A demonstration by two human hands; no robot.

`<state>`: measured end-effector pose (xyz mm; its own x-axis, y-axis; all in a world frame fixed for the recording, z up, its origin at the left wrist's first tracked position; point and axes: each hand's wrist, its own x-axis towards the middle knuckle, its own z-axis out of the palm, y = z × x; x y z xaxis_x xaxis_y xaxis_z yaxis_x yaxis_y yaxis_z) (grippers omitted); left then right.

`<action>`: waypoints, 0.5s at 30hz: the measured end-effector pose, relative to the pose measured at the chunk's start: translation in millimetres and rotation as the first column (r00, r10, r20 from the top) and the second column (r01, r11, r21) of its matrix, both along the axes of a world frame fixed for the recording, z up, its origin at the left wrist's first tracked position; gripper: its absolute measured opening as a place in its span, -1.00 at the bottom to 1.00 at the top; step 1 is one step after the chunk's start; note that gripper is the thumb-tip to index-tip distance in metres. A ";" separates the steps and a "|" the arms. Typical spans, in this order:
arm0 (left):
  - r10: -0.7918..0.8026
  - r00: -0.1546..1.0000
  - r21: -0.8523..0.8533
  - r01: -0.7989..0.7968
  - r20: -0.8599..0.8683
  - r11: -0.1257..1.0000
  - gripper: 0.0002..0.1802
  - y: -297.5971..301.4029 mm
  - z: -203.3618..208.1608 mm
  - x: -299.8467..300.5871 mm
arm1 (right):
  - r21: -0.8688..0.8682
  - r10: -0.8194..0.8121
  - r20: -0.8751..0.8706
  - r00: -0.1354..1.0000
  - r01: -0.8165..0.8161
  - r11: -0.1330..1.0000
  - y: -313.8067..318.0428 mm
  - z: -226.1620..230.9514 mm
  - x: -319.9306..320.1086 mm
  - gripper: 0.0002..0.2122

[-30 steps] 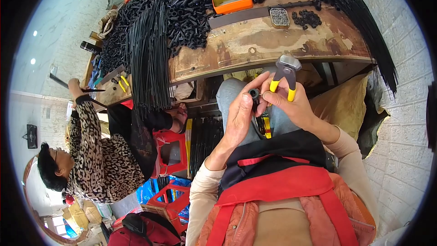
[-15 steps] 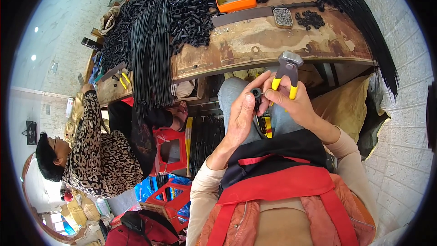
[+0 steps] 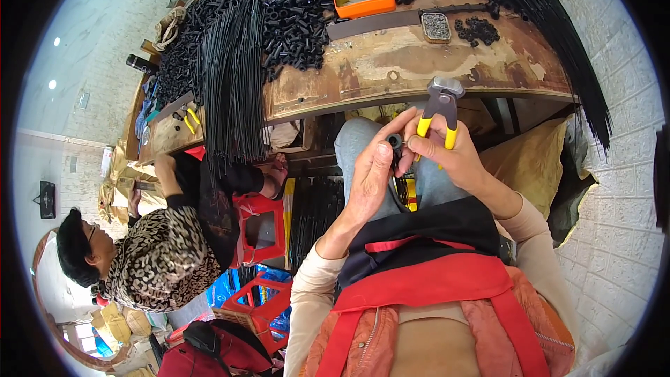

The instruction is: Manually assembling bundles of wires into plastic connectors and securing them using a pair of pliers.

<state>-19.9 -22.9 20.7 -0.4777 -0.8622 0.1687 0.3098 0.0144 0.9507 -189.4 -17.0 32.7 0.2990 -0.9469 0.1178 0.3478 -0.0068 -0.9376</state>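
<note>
Above my lap, my left hand (image 3: 373, 167) is closed around a black tubular plastic part (image 3: 394, 141), its round open end facing up. In my right hand (image 3: 453, 160) is a pair of end-cutting pincers (image 3: 441, 108) with yellow handles and a grey metal head pointing away from me. The right thumb and fingertips meet close beside the black part; whether they pinch something small there is hidden. Ahead of my hands lies the front edge of the wooden workbench (image 3: 391, 63).
On the bench are a heap of black plastic parts (image 3: 293, 35), an orange tin (image 3: 364, 1), a small tray of metal bits (image 3: 436, 28) and black rings (image 3: 477, 31). Bundles of long black rods (image 3: 234, 84) overhang its edge. A co-worker (image 3: 153, 251) sits at left near red stools (image 3: 262, 230).
My hands, the pincers and the black part have hardly moved. The co-worker at left has drawn an arm back from the bench, and both of that person's hands now show lower down.
</note>
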 end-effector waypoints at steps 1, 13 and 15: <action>0.005 1.000 -0.005 -0.005 0.007 1.000 -0.25 0.8 0.3 0.2 | 0.002 0.001 -0.007 1.000 -0.001 1.000 1.0 1.5 0.0 -0.87; -0.037 0.996 0.025 0.039 -0.085 0.999 -0.23 -16.1 -9.2 8.6 | 0.007 -0.018 -0.428 0.903 0.024 1.000 1.9 40.9 -21.4 -0.83; 0.008 0.992 0.043 -0.003 -0.124 0.999 -0.30 -18.9 -2.6 7.9 | 0.183 0.143 -0.540 0.829 -0.051 0.982 13.8 45.0 -39.0 -0.82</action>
<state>-12.0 -41.8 18.1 -0.4504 -0.8723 0.1901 0.4259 -0.0228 0.9045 -228.4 -3.2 77.7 0.3616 -0.9016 -0.2376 -0.2330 0.1594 -0.9593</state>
